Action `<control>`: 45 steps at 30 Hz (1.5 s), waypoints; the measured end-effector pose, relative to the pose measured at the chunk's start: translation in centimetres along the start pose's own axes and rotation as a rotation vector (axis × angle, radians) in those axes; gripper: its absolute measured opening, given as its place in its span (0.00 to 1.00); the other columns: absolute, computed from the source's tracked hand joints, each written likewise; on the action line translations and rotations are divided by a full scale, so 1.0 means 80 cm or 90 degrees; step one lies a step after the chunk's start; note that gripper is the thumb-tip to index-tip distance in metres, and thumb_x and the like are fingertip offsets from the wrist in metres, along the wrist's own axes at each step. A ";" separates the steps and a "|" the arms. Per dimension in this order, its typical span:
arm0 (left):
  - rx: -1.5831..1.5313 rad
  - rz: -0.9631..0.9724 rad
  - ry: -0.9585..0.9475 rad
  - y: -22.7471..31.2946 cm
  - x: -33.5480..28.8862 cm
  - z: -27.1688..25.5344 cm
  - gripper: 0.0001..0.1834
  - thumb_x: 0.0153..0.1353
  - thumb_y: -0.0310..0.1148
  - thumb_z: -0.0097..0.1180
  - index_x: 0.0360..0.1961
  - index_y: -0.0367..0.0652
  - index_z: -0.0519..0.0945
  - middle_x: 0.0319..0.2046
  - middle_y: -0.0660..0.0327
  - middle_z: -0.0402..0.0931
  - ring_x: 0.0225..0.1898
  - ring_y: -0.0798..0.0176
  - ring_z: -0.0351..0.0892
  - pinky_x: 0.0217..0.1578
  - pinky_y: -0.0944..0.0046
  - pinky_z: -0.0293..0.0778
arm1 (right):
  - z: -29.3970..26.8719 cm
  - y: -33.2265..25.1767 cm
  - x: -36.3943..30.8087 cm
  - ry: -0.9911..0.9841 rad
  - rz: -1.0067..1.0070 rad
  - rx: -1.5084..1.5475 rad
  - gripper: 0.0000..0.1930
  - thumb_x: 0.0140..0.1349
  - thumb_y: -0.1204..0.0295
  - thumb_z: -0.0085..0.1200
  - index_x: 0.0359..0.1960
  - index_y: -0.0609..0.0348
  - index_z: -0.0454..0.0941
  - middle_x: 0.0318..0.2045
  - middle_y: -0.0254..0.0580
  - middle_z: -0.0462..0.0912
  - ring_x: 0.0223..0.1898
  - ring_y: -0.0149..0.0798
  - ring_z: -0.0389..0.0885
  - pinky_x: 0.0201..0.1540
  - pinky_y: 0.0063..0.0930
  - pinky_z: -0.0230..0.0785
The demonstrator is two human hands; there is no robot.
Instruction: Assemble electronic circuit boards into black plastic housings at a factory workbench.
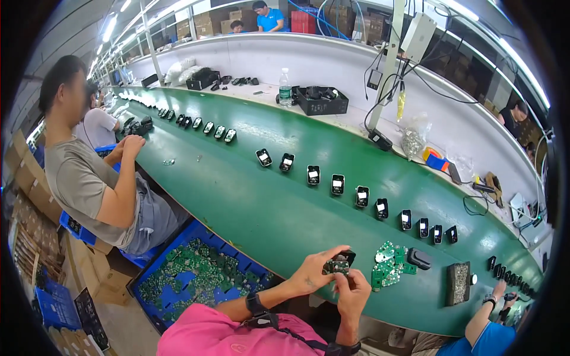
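Note:
In front of me, at the near edge of the green bench, my left hand (313,273) is closed around a small black plastic housing (350,256). A green circuit board (338,267) shows at the housing's open face; how far it sits inside I cannot tell. My right hand (354,291) pinches the lower edge of that board with thumb and fingers. Just right of my hands lies a pile of loose green circuit boards (389,266). Beside the pile rests a black housing lying on the bench (419,258).
A long row of black housings with white patches (338,184) runs diagonally along the green bench (249,178). A blue crate (205,225) of boards stands below left. A dark rough block (458,285) sits at right. Co-workers sit at left (89,166) and lower right (496,332).

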State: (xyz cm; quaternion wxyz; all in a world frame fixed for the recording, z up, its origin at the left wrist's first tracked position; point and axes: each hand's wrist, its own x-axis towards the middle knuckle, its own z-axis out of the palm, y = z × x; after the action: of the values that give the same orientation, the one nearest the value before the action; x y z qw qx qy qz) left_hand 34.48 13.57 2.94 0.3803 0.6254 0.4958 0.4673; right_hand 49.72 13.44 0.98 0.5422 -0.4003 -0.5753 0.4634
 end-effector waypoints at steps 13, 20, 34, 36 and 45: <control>0.040 0.067 -0.028 0.020 -0.006 0.015 0.32 0.59 0.21 0.56 0.66 0.49 0.72 0.50 0.50 0.81 0.41 0.53 0.84 0.44 0.58 0.79 | -0.039 -0.027 -0.003 -0.016 0.157 -0.031 0.14 0.67 0.72 0.58 0.24 0.66 0.77 0.17 0.30 0.75 0.19 0.21 0.67 0.20 0.21 0.57; 0.076 0.068 0.000 0.036 -0.008 0.004 0.30 0.58 0.15 0.46 0.63 0.43 0.72 0.52 0.47 0.78 0.55 0.44 0.80 0.55 0.56 0.75 | -0.025 -0.044 0.013 0.003 0.114 -0.127 0.11 0.63 0.71 0.62 0.27 0.69 0.81 0.19 0.39 0.80 0.22 0.26 0.73 0.25 0.25 0.65; -0.049 -0.035 -0.059 0.035 -0.020 0.004 0.25 0.64 0.21 0.50 0.64 0.40 0.71 0.44 0.53 0.79 0.29 0.68 0.77 0.32 0.66 0.75 | -0.025 -0.048 0.005 0.028 0.051 -0.205 0.13 0.63 0.70 0.63 0.25 0.66 0.78 0.19 0.42 0.78 0.19 0.34 0.74 0.22 0.31 0.64; -0.063 -0.072 -0.041 0.035 -0.020 0.010 0.24 0.66 0.22 0.49 0.65 0.39 0.71 0.46 0.55 0.80 0.34 0.70 0.78 0.34 0.67 0.77 | -0.021 -0.044 0.006 0.058 -0.043 -0.283 0.13 0.63 0.70 0.63 0.23 0.63 0.77 0.19 0.43 0.78 0.19 0.41 0.75 0.22 0.34 0.64; 0.027 -0.083 0.062 0.032 -0.011 0.032 0.18 0.72 0.29 0.44 0.61 0.39 0.71 0.32 0.50 0.81 0.27 0.56 0.82 0.29 0.60 0.76 | 0.001 -0.021 0.007 0.047 0.026 -0.253 0.14 0.73 0.65 0.49 0.50 0.64 0.77 0.26 0.53 0.82 0.25 0.50 0.82 0.29 0.43 0.72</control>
State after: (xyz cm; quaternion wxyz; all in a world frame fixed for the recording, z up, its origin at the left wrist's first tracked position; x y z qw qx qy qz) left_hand 37.58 12.15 4.47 0.3718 0.5761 0.5633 0.4610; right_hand 49.67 13.60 2.73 0.4637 -0.5277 -0.6268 0.3370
